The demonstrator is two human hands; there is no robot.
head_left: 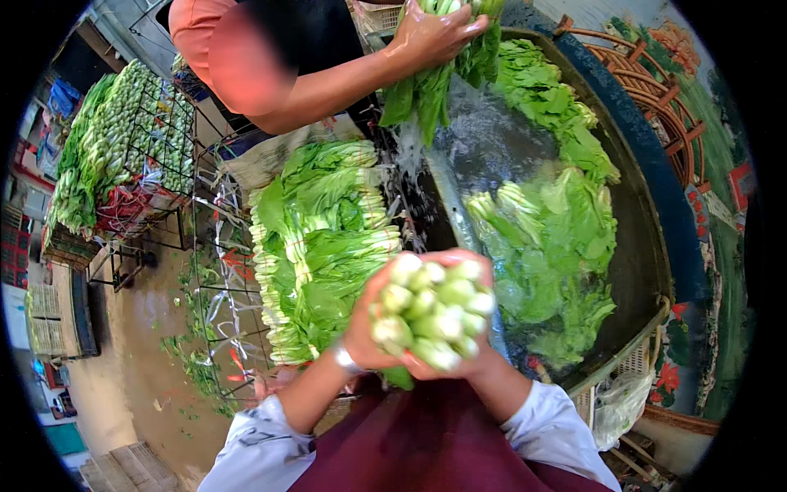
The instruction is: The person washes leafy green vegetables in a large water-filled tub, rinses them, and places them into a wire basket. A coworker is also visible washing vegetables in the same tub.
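Note:
Between my left hand (370, 332) and my right hand (484, 357) is a bundle of leafy greens (430, 310), its pale cut stem ends pointing up toward me. Both hands wrap round its sides, and the leaves hang mostly hidden below. To the left, bundled greens (324, 238) lie stacked in rows with stems outward, some tied with red bands. On the right, a water-filled trough (635, 271) holds more floating greens (553, 254). Across from me, a co-worker's hand (434, 37) holds dripping greens (447, 90) over the water.
A metal divider (459, 209) runs along the trough's left side. Further left stands a rack piled high with greens (135, 131), above a wet floor (152, 328). Rattan furniture (648, 90) leans beyond the trough's far right rim. A plastic bag (623, 406) hangs near my right elbow.

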